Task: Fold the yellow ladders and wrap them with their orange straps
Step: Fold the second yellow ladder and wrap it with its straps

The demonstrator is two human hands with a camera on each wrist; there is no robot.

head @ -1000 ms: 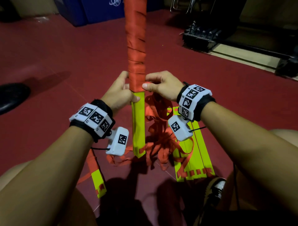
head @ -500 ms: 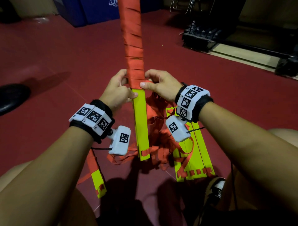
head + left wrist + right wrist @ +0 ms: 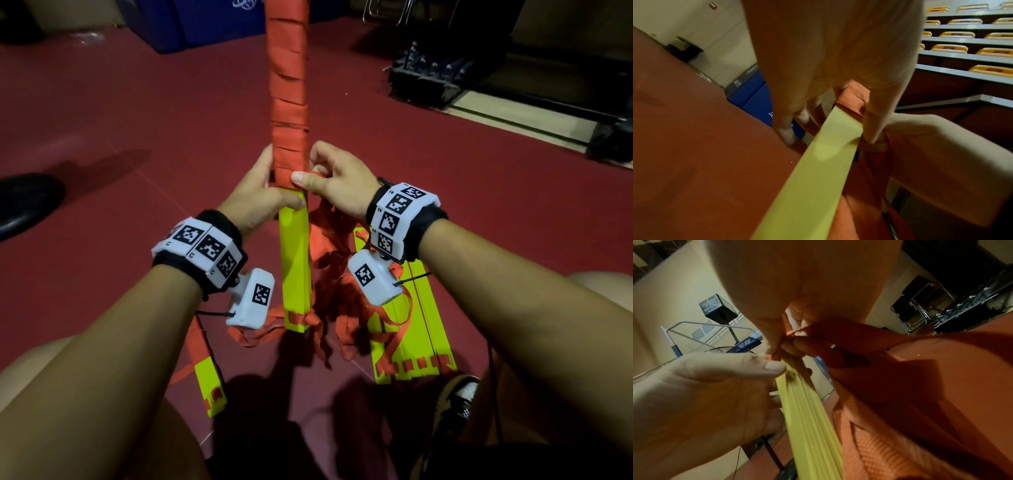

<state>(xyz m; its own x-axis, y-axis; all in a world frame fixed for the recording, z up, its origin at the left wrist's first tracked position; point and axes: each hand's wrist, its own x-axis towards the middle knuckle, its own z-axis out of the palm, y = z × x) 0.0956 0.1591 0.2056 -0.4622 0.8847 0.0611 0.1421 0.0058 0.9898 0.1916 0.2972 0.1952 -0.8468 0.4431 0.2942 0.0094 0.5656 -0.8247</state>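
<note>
A folded yellow ladder bundle [image 3: 294, 267] stands upright in front of me, its upper part wound in orange strap [image 3: 287, 85]. My left hand [image 3: 260, 195] grips the bundle just below the wrapped part, thumb across the yellow face. My right hand [image 3: 339, 181] pinches the strap at the wrap's lower edge, thumb on the front. Loose strap [image 3: 329, 267] hangs in a tangle to the floor. The left wrist view shows the yellow bundle [image 3: 818, 178] under my fingers. In the right wrist view, the strap [image 3: 900, 418] runs beside the yellow slats [image 3: 809, 418].
A second flat stack of yellow ladder rungs [image 3: 418, 342] lies on the red floor at right, and a single yellow rung [image 3: 210, 387] at lower left. A black shoe [image 3: 24, 205] is at far left, a black rack [image 3: 431, 78] at back right, my own shoe [image 3: 459, 401] below.
The bundle's top leaned left and came back upright. Both hands kept their hold near the wrap's lower edge, with the right thumb shifting slightly left across the strap.
</note>
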